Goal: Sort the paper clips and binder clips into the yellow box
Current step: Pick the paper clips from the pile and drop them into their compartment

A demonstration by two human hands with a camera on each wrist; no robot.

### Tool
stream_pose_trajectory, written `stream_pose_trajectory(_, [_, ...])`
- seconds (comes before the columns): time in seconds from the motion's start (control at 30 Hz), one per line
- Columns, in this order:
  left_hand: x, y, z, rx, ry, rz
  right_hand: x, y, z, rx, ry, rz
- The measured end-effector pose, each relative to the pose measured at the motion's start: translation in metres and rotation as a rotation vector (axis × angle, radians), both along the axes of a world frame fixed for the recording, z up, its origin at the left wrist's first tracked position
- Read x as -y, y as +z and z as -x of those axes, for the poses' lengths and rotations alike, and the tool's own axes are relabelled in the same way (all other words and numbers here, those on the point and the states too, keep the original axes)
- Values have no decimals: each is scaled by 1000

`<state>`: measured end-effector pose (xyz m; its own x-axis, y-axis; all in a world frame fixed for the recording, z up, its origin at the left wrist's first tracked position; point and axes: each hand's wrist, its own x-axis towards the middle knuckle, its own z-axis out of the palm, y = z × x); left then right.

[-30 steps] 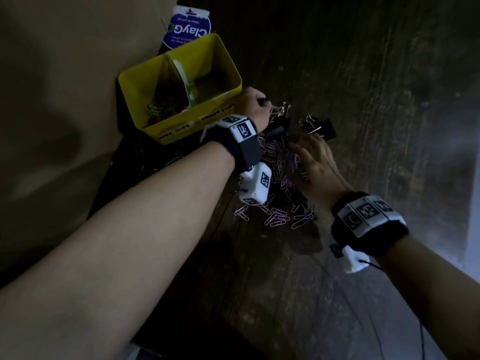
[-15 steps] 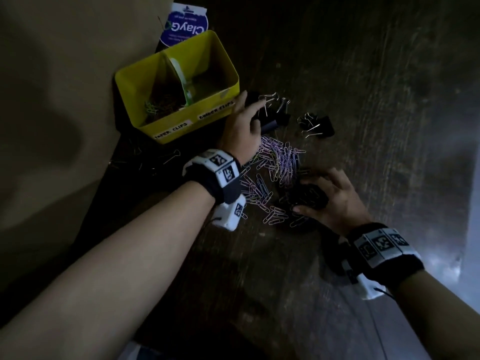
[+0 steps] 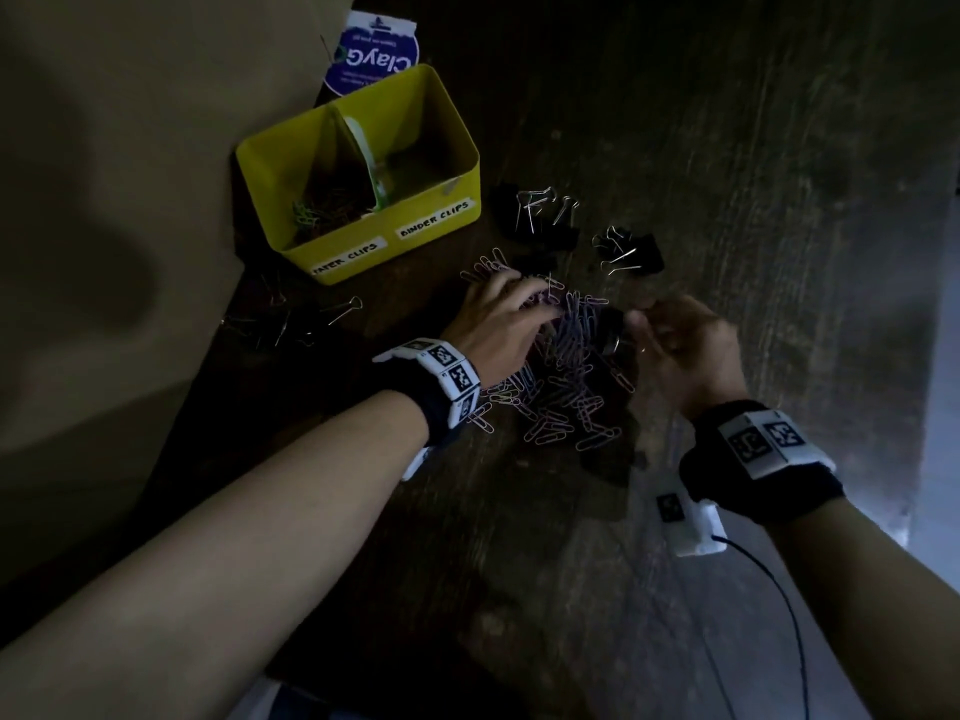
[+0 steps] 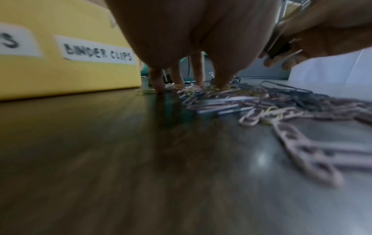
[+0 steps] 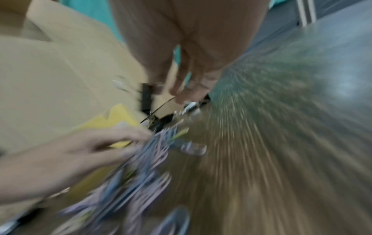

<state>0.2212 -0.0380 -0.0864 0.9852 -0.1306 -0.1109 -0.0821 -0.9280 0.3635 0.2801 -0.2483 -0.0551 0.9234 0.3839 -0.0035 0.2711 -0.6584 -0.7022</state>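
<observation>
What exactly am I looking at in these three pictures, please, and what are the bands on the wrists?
There is no machine here: a person sorts clips with bare hands. The bands hold small cameras. One picture comes from a head camera looking down; the other two look along each hand from the wrist, which is why they appear low and blurred.

On the dark table stands a yellow box with two compartments labelled paper clips and binder clips. Beside it lie a pile of paper clips and several black binder clips.

The left hand rests its fingertips on the pile. The right hand has picked up one binder clip in a pinching grip.
</observation>
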Motion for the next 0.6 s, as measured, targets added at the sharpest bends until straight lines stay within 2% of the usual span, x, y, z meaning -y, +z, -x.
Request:
stream_pose_trajectory(0.13, [-13,-2,10,-7,-66,17,0,6,-24,-21,-125,142])
stream_pose_trajectory(0.27, [-14,4,-1,56,54,26,1,8,-42,-68,-172,284])
stream_pose_trajectory(0.33, [-10,9,-15,75,135,20,0,8,-45,-48,-146,347])
stream_pose_trajectory(0.43, [-3,14,-36,-14,256,2,-3,9,-42,17,-73,373])
stream_pose_trajectory(0.6, [3,22,-63,-127,317,-50,-1,1,-41,73,27,333])
